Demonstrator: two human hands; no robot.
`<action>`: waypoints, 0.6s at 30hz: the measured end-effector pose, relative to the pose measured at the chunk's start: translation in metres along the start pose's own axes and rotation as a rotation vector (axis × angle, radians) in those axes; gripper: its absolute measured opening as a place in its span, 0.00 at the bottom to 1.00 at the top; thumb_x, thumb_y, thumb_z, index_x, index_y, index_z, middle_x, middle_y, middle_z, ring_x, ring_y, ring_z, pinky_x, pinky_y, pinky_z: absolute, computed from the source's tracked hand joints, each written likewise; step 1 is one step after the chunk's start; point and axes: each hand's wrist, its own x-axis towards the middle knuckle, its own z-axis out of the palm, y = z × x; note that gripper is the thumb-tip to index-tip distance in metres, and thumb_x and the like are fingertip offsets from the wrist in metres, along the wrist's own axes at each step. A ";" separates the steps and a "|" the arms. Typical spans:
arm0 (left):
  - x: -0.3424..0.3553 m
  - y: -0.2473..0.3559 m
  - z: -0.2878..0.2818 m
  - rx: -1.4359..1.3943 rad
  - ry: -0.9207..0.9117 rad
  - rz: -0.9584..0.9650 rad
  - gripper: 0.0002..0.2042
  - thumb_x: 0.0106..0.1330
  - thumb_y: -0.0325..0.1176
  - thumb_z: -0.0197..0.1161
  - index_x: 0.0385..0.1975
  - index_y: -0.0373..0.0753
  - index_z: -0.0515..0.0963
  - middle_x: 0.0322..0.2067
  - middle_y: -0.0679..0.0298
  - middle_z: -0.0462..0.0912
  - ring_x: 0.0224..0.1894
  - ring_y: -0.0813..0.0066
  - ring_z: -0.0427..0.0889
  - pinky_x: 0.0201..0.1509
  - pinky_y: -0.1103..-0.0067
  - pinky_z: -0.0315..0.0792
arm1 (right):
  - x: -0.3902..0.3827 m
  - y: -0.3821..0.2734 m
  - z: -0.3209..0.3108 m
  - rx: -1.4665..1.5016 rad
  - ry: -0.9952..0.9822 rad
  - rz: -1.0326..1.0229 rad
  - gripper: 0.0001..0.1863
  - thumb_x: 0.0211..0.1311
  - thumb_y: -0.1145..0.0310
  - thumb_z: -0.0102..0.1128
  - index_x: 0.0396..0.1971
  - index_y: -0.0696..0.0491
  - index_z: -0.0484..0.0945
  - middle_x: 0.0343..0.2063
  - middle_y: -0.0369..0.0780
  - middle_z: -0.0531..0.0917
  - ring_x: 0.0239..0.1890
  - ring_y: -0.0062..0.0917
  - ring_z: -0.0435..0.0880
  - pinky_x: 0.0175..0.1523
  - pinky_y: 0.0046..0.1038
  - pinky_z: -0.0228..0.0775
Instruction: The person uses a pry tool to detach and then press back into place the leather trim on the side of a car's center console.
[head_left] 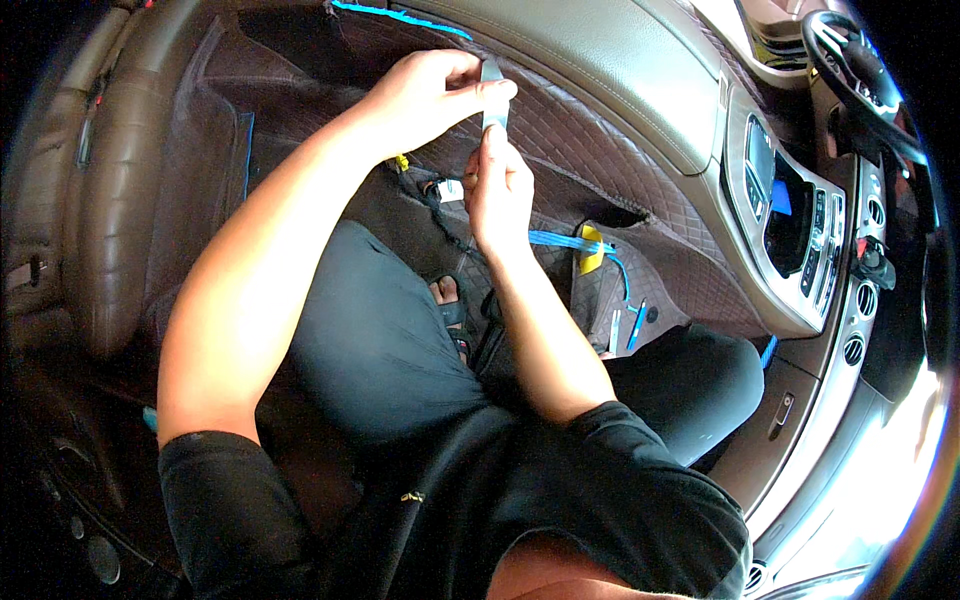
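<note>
A short, flat grey strip is pinched between my two hands; its exact kind I cannot make out. My left hand is closed on its upper part, with the thumb lying across it. From below, my right hand grips the lower end between thumb and fingers. Both hands are raised over the car's footwell, close to the quilted brown lining on the side of the centre console. Beneath them, a black cable with a white label and a yellow connector lie on the floor.
Blue straps run past a yellow piece at the right. A slim blue tool lies on the mat there. The padded console curves along the far side. A brown seat stands left; the glove box is right.
</note>
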 end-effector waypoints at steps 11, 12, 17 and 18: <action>-0.005 -0.001 0.004 -0.001 -0.007 -0.015 0.16 0.72 0.41 0.61 0.47 0.33 0.81 0.40 0.65 0.85 0.45 0.80 0.79 0.54 0.78 0.73 | 0.001 -0.020 0.008 -0.056 0.032 0.130 0.27 0.77 0.49 0.48 0.20 0.54 0.72 0.16 0.31 0.72 0.20 0.14 0.67 0.26 0.23 0.60; -0.007 -0.002 0.005 -0.019 -0.010 -0.041 0.16 0.72 0.41 0.61 0.47 0.33 0.81 0.40 0.65 0.85 0.45 0.80 0.79 0.54 0.78 0.73 | -0.001 -0.021 0.009 -0.063 0.042 0.146 0.28 0.77 0.49 0.48 0.20 0.54 0.72 0.16 0.31 0.72 0.20 0.14 0.68 0.26 0.23 0.61; -0.008 -0.003 0.006 0.031 -0.007 0.008 0.16 0.73 0.41 0.60 0.48 0.34 0.81 0.40 0.66 0.84 0.44 0.81 0.78 0.53 0.78 0.72 | 0.000 -0.011 0.009 -0.144 0.076 -0.001 0.27 0.77 0.49 0.47 0.20 0.55 0.72 0.16 0.32 0.72 0.21 0.15 0.68 0.26 0.24 0.62; -0.008 -0.003 0.004 0.035 -0.021 0.004 0.16 0.73 0.41 0.60 0.48 0.35 0.81 0.40 0.66 0.84 0.45 0.81 0.78 0.53 0.78 0.72 | -0.002 -0.012 0.009 -0.112 0.061 0.035 0.27 0.77 0.50 0.47 0.21 0.55 0.72 0.16 0.32 0.72 0.21 0.16 0.69 0.27 0.24 0.63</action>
